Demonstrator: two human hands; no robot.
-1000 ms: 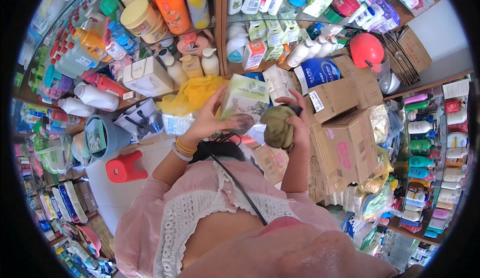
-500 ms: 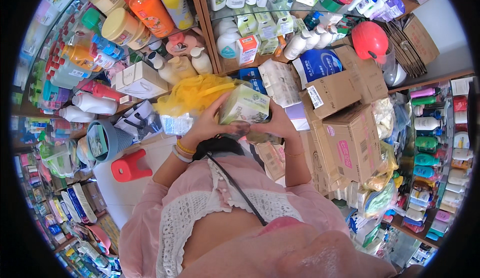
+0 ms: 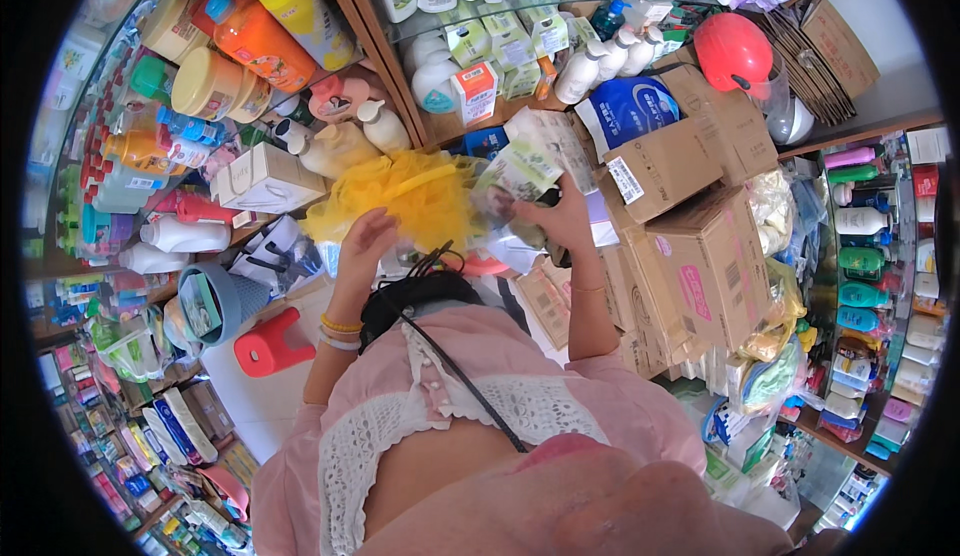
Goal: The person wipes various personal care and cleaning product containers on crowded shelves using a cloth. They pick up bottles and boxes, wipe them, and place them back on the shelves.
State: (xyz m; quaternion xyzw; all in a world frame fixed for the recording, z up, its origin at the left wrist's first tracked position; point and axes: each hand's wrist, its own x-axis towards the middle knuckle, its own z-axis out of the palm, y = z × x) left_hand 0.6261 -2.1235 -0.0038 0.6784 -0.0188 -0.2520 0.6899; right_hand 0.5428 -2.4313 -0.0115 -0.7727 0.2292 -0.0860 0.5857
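Note:
My right hand [image 3: 556, 220] grips a pale green and white box [image 3: 524, 170] by its near side, with the thumb across it and fingers partly hidden behind. The box is tilted and slightly blurred. My left hand [image 3: 370, 236] is off the box, its fingers loosely bent and apart, holding nothing that I can see. Right beyond the left fingertips lies a bundle of yellow mesh [image 3: 410, 191]; whether they touch it I cannot tell. A wrapped white pack [image 3: 560, 146] stands just behind the box.
Open cardboard cartons [image 3: 700, 266] are stacked to the right, below a red helmet [image 3: 734, 51]. Shelves of bottles and tubs fill the far side, among them an orange bottle [image 3: 262, 44]. At left are a blue-grey basket [image 3: 222, 301] and a red stool [image 3: 272, 342].
My left hand has let go of the box and moved left toward the yellow mesh. The right hand keeps the box, which is now tipped differently. The view has shifted a little.

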